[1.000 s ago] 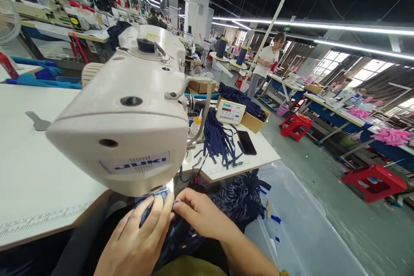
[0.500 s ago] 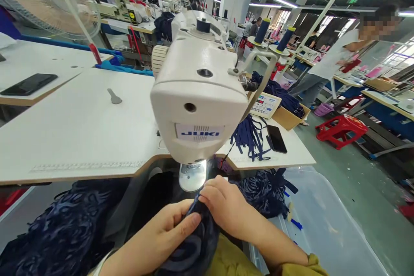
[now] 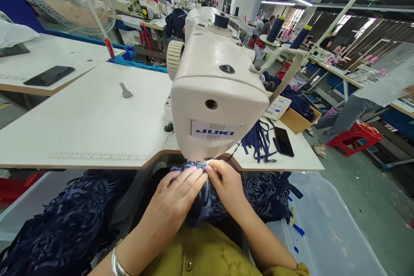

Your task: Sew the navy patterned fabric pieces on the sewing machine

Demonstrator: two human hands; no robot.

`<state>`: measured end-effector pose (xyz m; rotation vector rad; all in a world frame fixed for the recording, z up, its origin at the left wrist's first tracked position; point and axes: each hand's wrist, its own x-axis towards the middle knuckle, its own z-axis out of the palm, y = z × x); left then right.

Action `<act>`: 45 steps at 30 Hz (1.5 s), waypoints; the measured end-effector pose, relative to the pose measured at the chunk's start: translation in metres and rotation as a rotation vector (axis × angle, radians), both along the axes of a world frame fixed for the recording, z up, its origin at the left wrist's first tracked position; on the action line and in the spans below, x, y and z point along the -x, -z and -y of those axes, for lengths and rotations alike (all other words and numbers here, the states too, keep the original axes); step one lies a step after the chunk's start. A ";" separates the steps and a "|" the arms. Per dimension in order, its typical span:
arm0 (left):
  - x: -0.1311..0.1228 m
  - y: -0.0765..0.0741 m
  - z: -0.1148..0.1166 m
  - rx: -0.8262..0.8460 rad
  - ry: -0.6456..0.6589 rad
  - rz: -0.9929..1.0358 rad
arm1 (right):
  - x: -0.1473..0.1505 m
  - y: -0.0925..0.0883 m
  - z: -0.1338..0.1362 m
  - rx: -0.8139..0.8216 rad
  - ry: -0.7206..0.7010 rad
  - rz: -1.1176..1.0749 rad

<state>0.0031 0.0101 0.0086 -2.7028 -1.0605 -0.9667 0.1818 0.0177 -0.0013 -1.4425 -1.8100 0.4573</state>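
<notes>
From my end, the key relation: the crumpled dark-blue patterned fabric (image 3: pixel 207 202) lies directly under and between both hands, its far edge just ahead of the fingertips, beneath the rounded white sewing machine head (image 3: pixel 220 108). It's bunched, so I can't fix a long axis with confidence; the visible part runs roughly from the machine back toward the body. The right hand (image 3: pixel 228 185) looks a touch nearer the machine, fingertips almost meeting the other hand's. I have the left hand (image 3: pixel 176 196) palm down, fingers extended close together, resting on the fabric; its thumb is hidden, so I can't tell if it grips. My right has thumb and forefinger drawn together, apparently pinching the fabric, other fingers curled. A dark-blue patterned heap (image 3: pixel 268 194) sits just right of the right hand, a bigger navy patterned pile (image 3: pixel 71 220) well left of the left, and the flat white tabletop (image 3: pixel 97 125) ahead and left of both.
</notes>
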 end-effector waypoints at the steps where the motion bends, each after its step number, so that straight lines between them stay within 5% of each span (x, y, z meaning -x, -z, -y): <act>1: -0.002 0.000 0.000 0.010 -0.024 0.008 | -0.001 0.002 0.000 0.044 0.000 -0.103; 4: -0.008 -0.002 0.000 -0.010 -0.095 -0.001 | -0.003 0.004 -0.004 0.140 0.038 -0.276; 10: -0.018 -0.004 -0.001 -0.044 -0.221 -0.013 | 0.001 -0.002 -0.015 0.153 0.111 -0.272; 28: -0.023 -0.008 -0.001 -0.140 -0.263 -0.127 | -0.002 0.001 -0.015 0.125 0.116 -0.193; 37: -0.017 -0.009 -0.003 -0.127 -0.230 -0.126 | -0.048 0.009 -0.010 0.102 0.018 -0.045; 45: -0.021 -0.007 0.000 -0.145 -0.212 -0.150 | -0.086 0.001 0.011 0.295 0.061 0.070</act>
